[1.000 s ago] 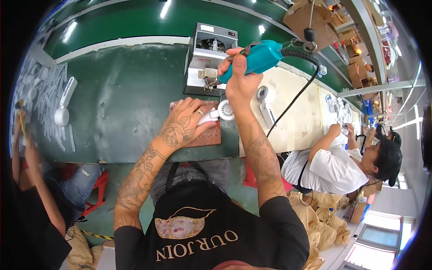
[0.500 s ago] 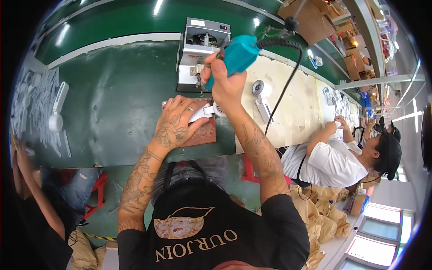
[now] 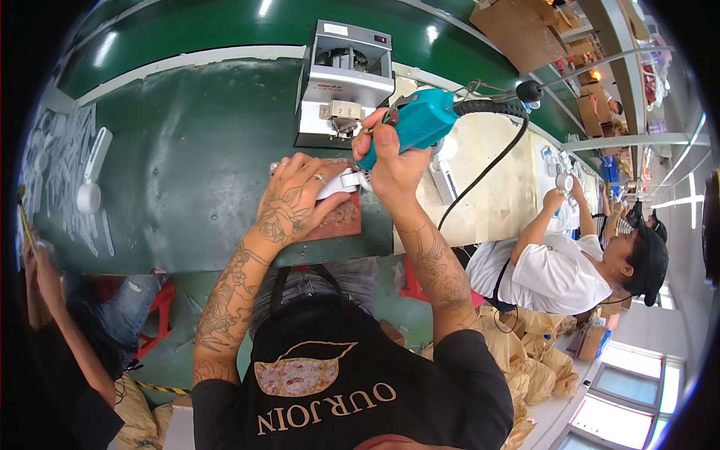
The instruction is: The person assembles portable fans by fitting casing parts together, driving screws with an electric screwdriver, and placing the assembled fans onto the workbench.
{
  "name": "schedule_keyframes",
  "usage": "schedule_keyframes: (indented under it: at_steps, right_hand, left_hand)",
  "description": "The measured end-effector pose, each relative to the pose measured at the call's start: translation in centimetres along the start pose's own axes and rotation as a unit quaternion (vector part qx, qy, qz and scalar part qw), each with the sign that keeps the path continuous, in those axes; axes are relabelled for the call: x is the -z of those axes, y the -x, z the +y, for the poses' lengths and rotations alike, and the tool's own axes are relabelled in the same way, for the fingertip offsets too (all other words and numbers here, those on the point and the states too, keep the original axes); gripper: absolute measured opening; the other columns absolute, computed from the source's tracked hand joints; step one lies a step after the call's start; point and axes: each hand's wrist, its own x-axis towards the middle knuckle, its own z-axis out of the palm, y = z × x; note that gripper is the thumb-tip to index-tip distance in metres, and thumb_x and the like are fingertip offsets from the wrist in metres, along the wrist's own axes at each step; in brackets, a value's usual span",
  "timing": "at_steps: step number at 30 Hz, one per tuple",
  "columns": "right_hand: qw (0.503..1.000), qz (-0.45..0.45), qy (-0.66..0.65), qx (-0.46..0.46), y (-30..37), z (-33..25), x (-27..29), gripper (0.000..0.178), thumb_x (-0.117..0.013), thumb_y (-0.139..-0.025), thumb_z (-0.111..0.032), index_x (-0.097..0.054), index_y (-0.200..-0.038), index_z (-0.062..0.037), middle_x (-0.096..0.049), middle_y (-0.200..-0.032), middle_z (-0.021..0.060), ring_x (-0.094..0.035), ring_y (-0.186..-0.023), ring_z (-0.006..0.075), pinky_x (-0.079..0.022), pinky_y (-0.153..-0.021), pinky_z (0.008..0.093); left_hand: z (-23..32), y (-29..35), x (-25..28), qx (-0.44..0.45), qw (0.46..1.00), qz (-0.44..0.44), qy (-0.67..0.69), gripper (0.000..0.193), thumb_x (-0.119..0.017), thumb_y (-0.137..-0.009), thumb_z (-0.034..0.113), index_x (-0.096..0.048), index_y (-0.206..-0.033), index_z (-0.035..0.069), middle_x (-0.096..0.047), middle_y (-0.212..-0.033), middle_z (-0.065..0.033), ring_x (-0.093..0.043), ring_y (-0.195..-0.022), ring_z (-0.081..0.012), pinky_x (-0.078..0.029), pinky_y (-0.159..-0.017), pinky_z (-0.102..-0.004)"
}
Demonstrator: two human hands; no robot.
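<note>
Curled left hand [image 3: 291,196] holding a white fan [image 3: 334,187], right hand [image 3: 399,169] firmly gripping a teal driver [image 3: 425,120].
The fan is lying on a red-brown pad [image 3: 337,222], its long axis running rightward, head nearest the right hand; beyond, a silver machine [image 3: 349,84] is standing.

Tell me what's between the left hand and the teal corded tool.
Head view: a white plastic device, held by the left hand over a reddish-brown rectangular pad, its head partly hidden.
</note>
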Motion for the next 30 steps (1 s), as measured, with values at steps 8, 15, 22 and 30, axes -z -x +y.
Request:
schedule_keyframes:
  at_steps: [8,15,22,30]
  right_hand:
    - [0.999,-0.027,0.025,-0.007,0.1,0.9,0.2,0.043,-0.069,-0.1,-0.039,-0.053,-0.091,0.0004,-0.056,-0.068,0.0061,-0.057,-0.061,0.0169,-0.049,-0.059,0.0318]
    - [1.0,0.01,0.017,0.0,-0.2,0.3,-0.2,0.041,-0.068,-0.1,-0.039,-0.055,-0.094,0.0003,-0.056,-0.068,0.0067,-0.057,-0.059,0.0169,-0.049,-0.058,0.0315]
    - [0.995,0.018,0.021,0.096,-3.7,-0.3,-2.2,0.036,-0.066,-0.103,-0.035,-0.059,-0.107,0.0,-0.061,-0.076,0.0062,-0.06,-0.066,0.0167,-0.051,-0.062,0.0322]
    - [0.997,-0.012,0.025,0.079,-4.4,1.4,-1.8,0.031,-0.066,-0.103,-0.03,-0.056,-0.103,0.0001,-0.06,-0.076,0.0055,-0.059,-0.067,0.0161,-0.051,-0.063,0.0316]
  left_hand:
    - [0.2,-0.3,0.0,-0.007,0.999,-0.006,-0.032,0.05,-0.066,-0.094,0.041,-0.063,-0.137,0.015,-0.061,-0.115,-0.0074,-0.055,-0.11,-0.0288,-0.042,-0.104,-0.0481]
    - [0.3,-0.3,0.2,-0.017,0.999,0.001,-0.038,0.05,-0.065,-0.095,0.041,-0.063,-0.136,0.015,-0.061,-0.115,-0.0077,-0.055,-0.11,-0.029,-0.043,-0.104,-0.0478]
    - [0.3,0.2,0.0,-0.018,0.999,0.03,-0.03,0.042,-0.06,-0.097,0.032,-0.064,-0.135,0.015,-0.063,-0.114,-0.0078,-0.056,-0.11,-0.0288,-0.043,-0.102,-0.0464]
    - [0.4,-0.2,-0.1,-0.03,0.999,0.032,0.001,0.04,-0.06,-0.096,0.029,-0.066,-0.133,0.014,-0.063,-0.114,-0.0078,-0.056,-0.109,-0.0303,-0.044,-0.102,-0.0481]
